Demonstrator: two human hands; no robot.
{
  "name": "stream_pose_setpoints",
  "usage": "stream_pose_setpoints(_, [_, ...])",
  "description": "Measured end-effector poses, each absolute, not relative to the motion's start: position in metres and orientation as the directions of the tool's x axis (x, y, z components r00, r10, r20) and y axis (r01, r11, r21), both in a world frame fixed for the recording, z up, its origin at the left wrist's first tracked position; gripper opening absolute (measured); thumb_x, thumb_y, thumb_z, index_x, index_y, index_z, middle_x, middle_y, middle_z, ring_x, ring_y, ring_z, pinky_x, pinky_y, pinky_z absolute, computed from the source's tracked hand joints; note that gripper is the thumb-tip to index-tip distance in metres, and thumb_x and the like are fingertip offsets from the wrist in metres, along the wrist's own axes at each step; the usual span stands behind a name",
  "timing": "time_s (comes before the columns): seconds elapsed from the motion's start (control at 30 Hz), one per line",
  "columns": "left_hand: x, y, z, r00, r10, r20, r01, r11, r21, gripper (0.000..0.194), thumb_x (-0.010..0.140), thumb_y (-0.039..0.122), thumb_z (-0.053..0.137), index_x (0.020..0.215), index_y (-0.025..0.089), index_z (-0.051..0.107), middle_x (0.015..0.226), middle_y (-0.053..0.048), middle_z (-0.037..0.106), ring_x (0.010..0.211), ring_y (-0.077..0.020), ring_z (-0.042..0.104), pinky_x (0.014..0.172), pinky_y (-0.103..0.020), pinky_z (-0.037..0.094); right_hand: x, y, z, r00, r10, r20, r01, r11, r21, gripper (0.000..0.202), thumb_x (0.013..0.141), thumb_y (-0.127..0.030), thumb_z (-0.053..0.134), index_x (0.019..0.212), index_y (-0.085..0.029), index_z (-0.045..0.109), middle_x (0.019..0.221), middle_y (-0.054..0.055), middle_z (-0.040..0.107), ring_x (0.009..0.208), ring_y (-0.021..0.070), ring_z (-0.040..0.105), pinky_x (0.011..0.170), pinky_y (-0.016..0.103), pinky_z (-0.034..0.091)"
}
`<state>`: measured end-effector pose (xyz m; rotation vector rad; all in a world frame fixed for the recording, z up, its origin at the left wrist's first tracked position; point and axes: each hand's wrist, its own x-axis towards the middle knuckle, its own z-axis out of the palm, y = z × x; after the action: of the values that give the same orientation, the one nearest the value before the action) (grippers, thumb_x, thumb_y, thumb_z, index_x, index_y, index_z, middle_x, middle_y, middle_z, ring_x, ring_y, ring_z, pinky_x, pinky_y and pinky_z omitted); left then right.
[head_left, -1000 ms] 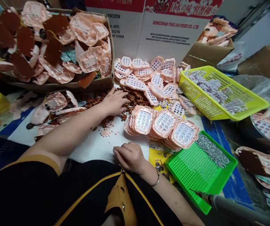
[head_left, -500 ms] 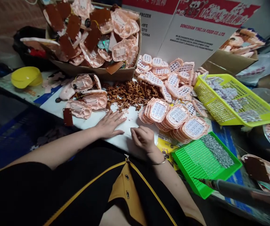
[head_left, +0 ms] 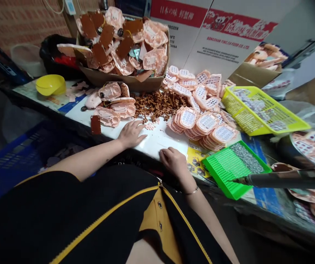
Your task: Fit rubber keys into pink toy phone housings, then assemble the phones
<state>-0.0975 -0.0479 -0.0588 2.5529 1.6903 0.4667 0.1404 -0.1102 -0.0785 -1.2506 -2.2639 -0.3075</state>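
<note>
My left hand [head_left: 131, 134] lies palm down on the white work surface [head_left: 154, 141], thumb apart from the fingers, holding nothing. Its fingertips are close to a heap of small brown parts [head_left: 160, 104] and some tiny pink bits [head_left: 149, 126]. Near the table's front edge rests my right hand [head_left: 174, 160], its fingers curled in, and nothing shows in it. Beyond that hand stand stacks of pink plastic panels [head_left: 207, 124] with white keypads. Left of the heap lie several pink shell halves [head_left: 108, 116] with a brown board [head_left: 95, 124] beside them.
An overfull carton [head_left: 124, 81] of shells and boards stands at the back left, near a yellow bowl [head_left: 50, 85]. To the right are a yellow basket [head_left: 279, 129] and a green basket [head_left: 219, 172] of small metal pieces. A dark pointed tool [head_left: 281, 179] juts in above the green basket.
The head view has shifted, so the table's things sit differently in the picture. Both hands stay near the front edge; the right fist looks slightly looser.
</note>
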Motion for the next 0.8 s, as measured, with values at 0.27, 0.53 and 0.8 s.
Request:
stream_pose_setpoints(0.27, [-0.107,-0.044,-0.060,0.261,0.965,0.010,0.945,-0.258,0.200,0.071,0.095,0.056,0.041,0.147,0.007,0.041,0.157,-0.020,0.036,0.147,-0.0340,0.031,0.121,-0.043,0.023,0.144,-0.127,-0.091,-0.369,0.733,0.571,0.894,0.448,0.002,0.030,0.096,-0.023,0.049,0.072,-0.019,0.066,0.061,0.004,0.056,0.061,0.0163,0.045,0.062,0.031,0.030])
stream_pose_setpoints(0.53, [-0.094,-0.032,-0.052,0.367,0.929,-0.048,0.913,-0.349,0.210,0.074,0.095,0.055,0.041,0.149,0.005,0.037,0.159,-0.021,0.032,0.148,-0.0355,0.028,0.121,-0.044,0.023,0.145,-0.126,-0.091,-0.337,0.751,0.567,0.883,0.461,-0.086,0.026,0.094,-0.022,0.051,0.074,-0.019,0.067,0.062,0.003,0.056,0.061,0.0157,0.048,0.061,0.030,0.034])
stream_pose_setpoints(0.8, [-0.094,-0.024,-0.058,0.409,0.912,-0.021,0.898,-0.398,0.188,0.074,0.094,0.055,0.042,0.148,0.006,0.039,0.157,-0.021,0.035,0.147,-0.0363,0.030,0.121,-0.046,0.024,0.142,-0.124,-0.067,-0.252,0.727,0.639,0.813,0.517,-0.268,0.023,0.095,-0.020,0.050,0.081,-0.017,0.067,0.059,0.000,0.057,0.051,0.0094,0.050,0.051,0.024,0.040])
